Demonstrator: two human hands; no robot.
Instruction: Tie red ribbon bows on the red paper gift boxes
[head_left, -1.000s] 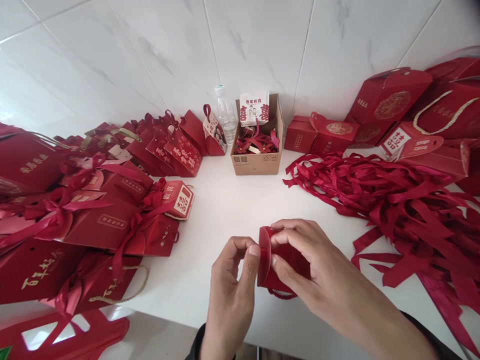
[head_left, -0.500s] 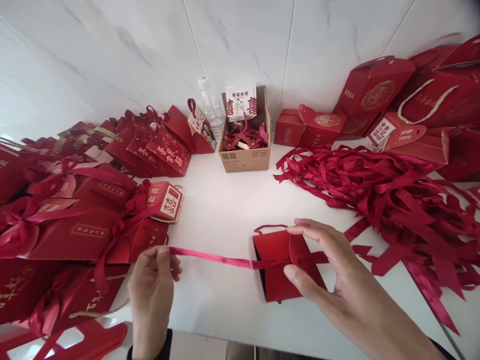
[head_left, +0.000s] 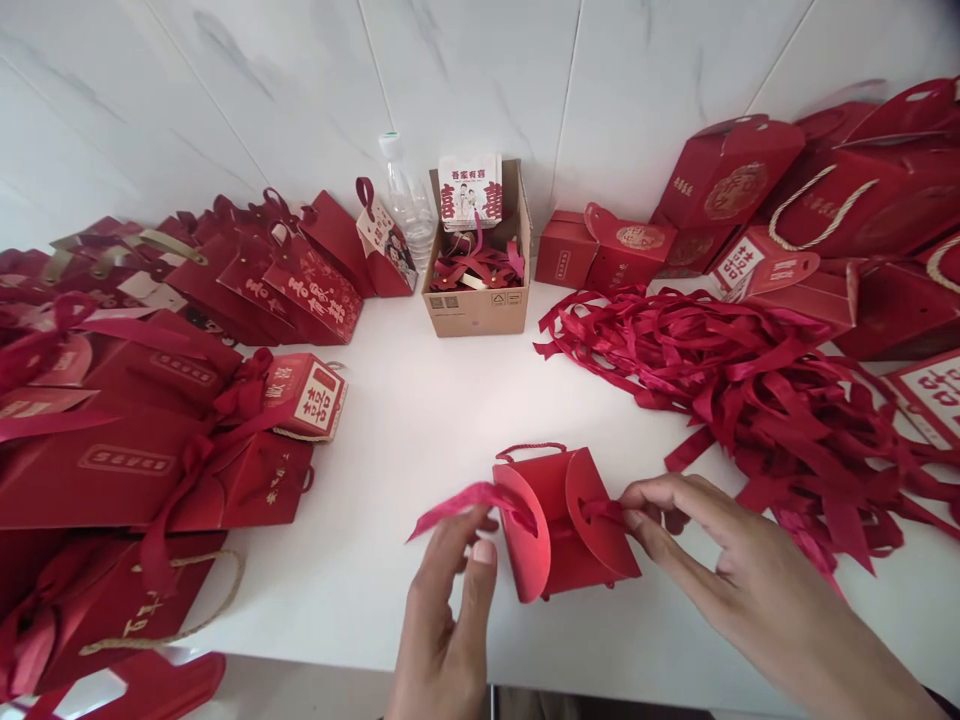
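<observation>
A small red gift box (head_left: 561,505) with a thin cord handle lies on the white table before me, its two rounded flaps folded over the top. A dark pink ribbon (head_left: 456,503) runs through both flaps, one end trailing out to the left. My left hand (head_left: 451,610) is at the box's left flap, thumb and fingers apart, fingertips touching or just beneath the ribbon's left end. On the other side my right hand (head_left: 686,540) pinches the ribbon between thumb and fingers where it leaves the right flap.
Loose ribbons (head_left: 750,380) lie heaped to the right. Finished-looking red boxes with bows (head_left: 142,450) crowd the left. A cardboard box (head_left: 476,312) and a clear plastic bottle (head_left: 409,205) stand by the wall. Larger red gift boxes (head_left: 724,195) fill the back right.
My left hand has let go of the ribbon's outstretched end and moved right to the box. The left flap is now folded over. My right hand now pinches the ribbon.
</observation>
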